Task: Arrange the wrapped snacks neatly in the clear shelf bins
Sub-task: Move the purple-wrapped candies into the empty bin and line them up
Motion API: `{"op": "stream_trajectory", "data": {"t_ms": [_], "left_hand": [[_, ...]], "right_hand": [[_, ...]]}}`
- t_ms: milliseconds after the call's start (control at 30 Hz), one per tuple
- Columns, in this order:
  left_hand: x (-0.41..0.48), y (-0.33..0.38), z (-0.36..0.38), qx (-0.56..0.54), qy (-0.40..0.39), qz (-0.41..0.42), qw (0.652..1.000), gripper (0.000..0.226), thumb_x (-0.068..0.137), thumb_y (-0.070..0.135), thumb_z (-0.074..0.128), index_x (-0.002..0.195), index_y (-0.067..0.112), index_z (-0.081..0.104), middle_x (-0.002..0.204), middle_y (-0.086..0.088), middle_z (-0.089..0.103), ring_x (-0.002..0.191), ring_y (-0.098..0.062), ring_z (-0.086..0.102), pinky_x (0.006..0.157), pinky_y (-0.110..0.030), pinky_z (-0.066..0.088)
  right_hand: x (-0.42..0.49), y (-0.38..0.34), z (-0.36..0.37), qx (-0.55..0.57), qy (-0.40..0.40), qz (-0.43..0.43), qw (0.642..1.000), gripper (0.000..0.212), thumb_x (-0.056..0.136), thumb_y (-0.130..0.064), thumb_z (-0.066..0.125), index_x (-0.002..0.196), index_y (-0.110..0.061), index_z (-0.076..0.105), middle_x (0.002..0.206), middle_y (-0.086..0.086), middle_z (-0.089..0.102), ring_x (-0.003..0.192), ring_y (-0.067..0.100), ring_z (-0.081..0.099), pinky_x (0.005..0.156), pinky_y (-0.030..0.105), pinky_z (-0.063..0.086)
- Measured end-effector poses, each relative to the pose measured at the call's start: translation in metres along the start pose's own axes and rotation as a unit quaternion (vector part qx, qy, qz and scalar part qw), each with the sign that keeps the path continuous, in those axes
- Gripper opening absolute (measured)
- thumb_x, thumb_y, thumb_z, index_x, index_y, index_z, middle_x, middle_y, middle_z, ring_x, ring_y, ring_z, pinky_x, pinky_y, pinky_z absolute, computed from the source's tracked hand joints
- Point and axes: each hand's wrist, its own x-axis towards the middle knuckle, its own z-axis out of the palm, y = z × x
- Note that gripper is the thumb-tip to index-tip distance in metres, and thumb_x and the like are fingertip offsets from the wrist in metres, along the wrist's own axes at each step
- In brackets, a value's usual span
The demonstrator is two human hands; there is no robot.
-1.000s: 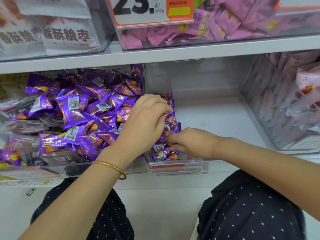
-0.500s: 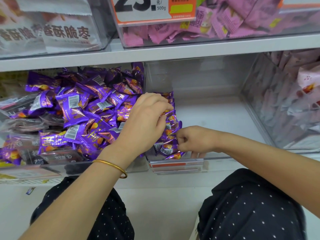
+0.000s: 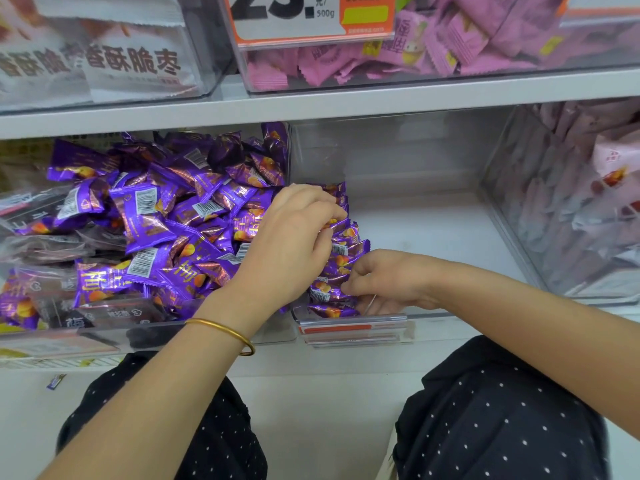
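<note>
Purple snacks (image 3: 337,261) now stand in a tighter row along the clear bin (image 3: 433,237) wall: left hand (image 3: 294,244) pinches one, right hand (image 3: 384,282), slid forward, presses curled against them.

Scene is evenly and brightly lit w/ soft, diffuse light from above; no hard shadows are cast. Only faint shade is seen under the upper shelf (image 3: 346,98) and beneath the left hand (image 3: 291,247). Glare is picked up on the foil of the purple snacks (image 3: 149,216) as small bright glints, and milky reflections are spread over the clear bin (image 3: 398,157) walls, esp. at the right edge. Wide-angle distortion is evident: the shelf edge is bowed and tilted twd the corners. The top-left corner is smeared and out of focus; the price tag (image 3: 294,15) is slightly soft. Centre is rendered fairly sharp, w/ mild motion blur at the right hand (image 3: 388,282).
</note>
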Motion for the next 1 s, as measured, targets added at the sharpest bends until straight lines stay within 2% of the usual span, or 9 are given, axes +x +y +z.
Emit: {"op": "stream_trajectory", "data": {"t_ms": [133, 233, 300, 433, 500, 600, 800, 933, 1000], "left_hand": [[0.000, -0.002, 0.001, -0.005, -0.003, 0.000, 1.000, 0.029, 0.077, 0.003, 0.051, 0.101, 0.005, 0.069, 0.107, -0.008, 0.066, 0.111, -0.031, 0.054, 0.101, -0.015, 0.019], [0.000, -0.003, 0.001, -0.033, 0.001, -0.017, 0.999, 0.032, 0.079, 0.004, 0.049, 0.106, 0.006, 0.067, 0.111, -0.007, 0.064, 0.116, -0.028, 0.050, 0.101, -0.009, 0.016], [0.000, -0.002, -0.002, -0.072, 0.016, -0.038, 0.997, 0.036, 0.081, 0.004, 0.046, 0.111, 0.009, 0.065, 0.116, -0.005, 0.061, 0.119, -0.020, 0.046, 0.100, -0.003, 0.015], [-0.001, -0.002, -0.010, -0.132, 0.058, -0.082, 0.986, 0.043, 0.083, -0.003, 0.040, 0.117, 0.010, 0.062, 0.122, -0.001, 0.056, 0.116, -0.003, 0.039, 0.099, 0.001, 0.019], [-0.001, -0.002, -0.011, -0.133, 0.056, -0.089, 0.986, 0.045, 0.084, -0.009, 0.039, 0.120, 0.009, 0.060, 0.125, -0.003, 0.055, 0.117, -0.003, 0.038, 0.098, 0.002, 0.018], [-0.002, -0.001, -0.010, -0.122, 0.044, -0.087, 0.988, 0.046, 0.086, -0.011, 0.039, 0.122, 0.010, 0.058, 0.127, -0.003, 0.054, 0.119, -0.002, 0.035, 0.097, 0.004, 0.016], [-0.002, 0.000, -0.010, -0.113, 0.036, -0.084, 0.989, 0.045, 0.088, -0.010, 0.040, 0.124, 0.010, 0.057, 0.129, -0.004, 0.053, 0.119, -0.002, 0.033, 0.096, 0.005, 0.014], [-0.002, 0.001, -0.010, -0.111, 0.033, -0.088, 0.989, 0.045, 0.088, -0.010, 0.040, 0.125, 0.010, 0.056, 0.129, -0.003, 0.052, 0.126, -0.011, 0.037, 0.095, 0.006, 0.013], [-0.002, 0.001, -0.010, -0.116, 0.033, -0.088, 0.989, 0.045, 0.089, -0.010, 0.040, 0.125, 0.010, 0.056, 0.130, -0.004, 0.052, 0.124, -0.007, 0.034, 0.095, 0.006, 0.012]], "right_hand": [[-0.001, 0.000, -0.005, -0.014, -0.006, 0.019, 1.000, 0.023, 0.096, -0.029, 0.049, 0.093, -0.007, 0.055, 0.091, 0.018, 0.066, 0.073, 0.023, 0.059, 0.068, 0.028, 0.049], [-0.005, 0.002, -0.015, 0.007, 0.028, 0.044, 0.999, 0.022, 0.098, -0.025, 0.046, 0.085, -0.008, 0.048, 0.082, 0.014, 0.060, 0.065, 0.023, 0.064, 0.061, 0.028, 0.055], [0.000, 0.005, -0.022, 0.046, 0.086, 0.054, 0.994, 0.025, 0.098, -0.026, 0.046, 0.099, -0.001, 0.047, 0.088, 0.013, 0.057, 0.070, 0.028, 0.067, 0.060, 0.033, 0.058], [0.022, 0.004, -0.024, 0.125, 0.210, 0.022, 0.970, 0.049, 0.098, -0.040, 0.040, 0.131, -0.004, 0.037, 0.124, 0.012, 0.049, 0.110, 0.029, 0.054, 0.089, 0.042, 0.050], [0.034, 0.001, -0.017, 0.205, 0.236, 0.001, 0.950, 0.053, 0.099, -0.041, 0.037, 0.137, -0.006, 0.033, 0.133, 0.012, 0.048, 0.114, 0.025, 0.050, 0.097, 0.039, 0.043], [0.050, -0.003, -0.003, 0.299, 0.206, -0.008, 0.932, 0.055, 0.096, -0.051, 0.033, 0.133, -0.011, 0.040, 0.126, 0.010, 0.057, 0.111, 0.024, 0.056, 0.099, 0.042, 0.044], [0.062, -0.010, 0.011, 0.332, 0.166, -0.012, 0.929, 0.080, 0.080, -0.073, 0.028, 0.138, -0.019, 0.040, 0.135, 0.006, 0.053, 0.122, 0.027, 0.050, 0.105, 0.050, 0.037], [0.057, -0.012, 0.010, 0.319, 0.136, -0.005, 0.938, 0.077, 0.085, -0.072, 0.027, 0.140, -0.019, 0.038, 0.139, 0.005, 0.049, 0.126, 0.023, 0.047, 0.107, 0.046, 0.036], [0.053, -0.009, 0.004, 0.327, 0.141, -0.009, 0.935, 0.069, 0.091, -0.066, 0.027, 0.139, -0.018, 0.038, 0.138, 0.004, 0.049, 0.124, 0.021, 0.047, 0.104, 0.040, 0.037]]}}
